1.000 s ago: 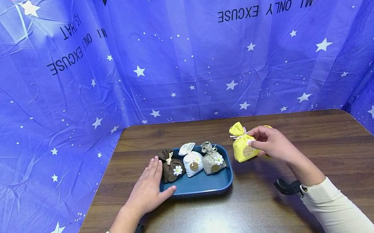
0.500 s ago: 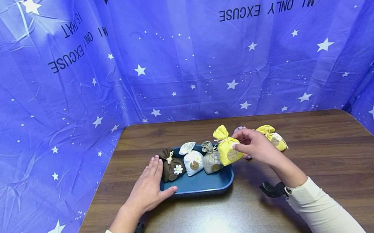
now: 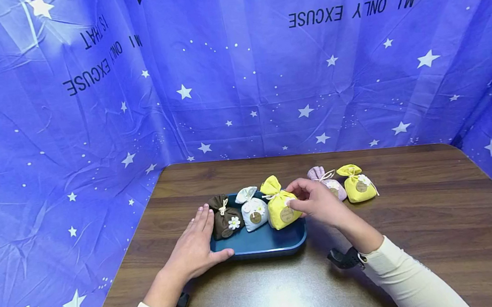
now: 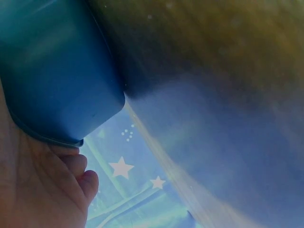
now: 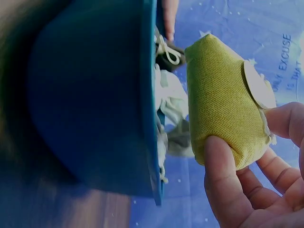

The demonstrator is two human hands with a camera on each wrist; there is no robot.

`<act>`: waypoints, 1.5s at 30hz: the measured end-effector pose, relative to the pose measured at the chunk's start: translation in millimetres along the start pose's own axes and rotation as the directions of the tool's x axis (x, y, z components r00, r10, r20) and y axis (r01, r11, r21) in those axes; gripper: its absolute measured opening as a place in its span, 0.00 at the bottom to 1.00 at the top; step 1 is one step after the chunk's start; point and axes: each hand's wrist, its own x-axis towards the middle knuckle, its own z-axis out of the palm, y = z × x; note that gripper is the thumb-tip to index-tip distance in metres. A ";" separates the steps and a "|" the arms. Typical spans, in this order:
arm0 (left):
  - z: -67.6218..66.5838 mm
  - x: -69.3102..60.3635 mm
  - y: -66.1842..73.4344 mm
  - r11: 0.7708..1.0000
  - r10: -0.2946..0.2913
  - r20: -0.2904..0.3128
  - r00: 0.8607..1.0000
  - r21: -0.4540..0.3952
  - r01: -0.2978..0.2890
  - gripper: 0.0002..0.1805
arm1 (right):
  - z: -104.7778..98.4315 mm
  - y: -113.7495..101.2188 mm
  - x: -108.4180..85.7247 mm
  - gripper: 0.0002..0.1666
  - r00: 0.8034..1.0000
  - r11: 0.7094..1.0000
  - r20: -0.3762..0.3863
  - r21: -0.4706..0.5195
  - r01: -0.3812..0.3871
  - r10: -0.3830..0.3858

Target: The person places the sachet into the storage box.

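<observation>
My right hand [image 3: 320,203] pinches a yellow drawstring sachet [image 3: 281,210] by its side, over the right part of a blue tray [image 3: 261,250]. In the right wrist view the yellow sachet [image 5: 223,99] hangs just past the tray's rim [image 5: 154,142], between thumb and fingers. My left hand [image 3: 193,248] rests with straight fingers along the tray's left end. Inside the tray, a brown sachet [image 3: 223,219] stands at the left, beside a white sachet [image 3: 253,211]. A grey sachet [image 5: 180,137] is mostly hidden behind the yellow one in the head view.
A pink sachet [image 3: 334,186], partly behind my right hand, and another yellow sachet [image 3: 359,188] lie on the wooden table [image 3: 439,212] right of the tray. A blue starry curtain [image 3: 273,69] surrounds the table's back and sides.
My right hand has carried the yellow sachet leftward from beside the tray to over its right part. The pink and second yellow sachets have come into fuller view. My left hand stays put.
</observation>
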 end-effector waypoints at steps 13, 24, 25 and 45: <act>-0.1 -0.4 1.3 1.000 -0.008 -0.001 1.000 0.001 0.008 0.62 | 36.0 -3.2 4.8 0.13 1.000 1.000 -0.010 -0.010 -0.003 0.003; 0.0 -0.5 0.8 1.000 -0.008 0.002 1.000 0.007 0.008 0.62 | 71.1 -0.3 4.9 0.11 0.999 0.995 -0.013 -0.086 0.040 -0.041; 0.1 -0.6 0.8 1.000 -0.009 0.006 1.000 0.006 0.009 0.62 | 74.1 0.2 5.1 0.11 0.999 0.994 -0.010 -0.100 0.050 -0.051; 0.1 0.1 1.4 1.000 0.000 -0.005 1.000 0.022 0.000 0.63 | 110.9 -2.9 12.0 0.10 0.999 0.977 -0.006 -0.206 0.047 -0.050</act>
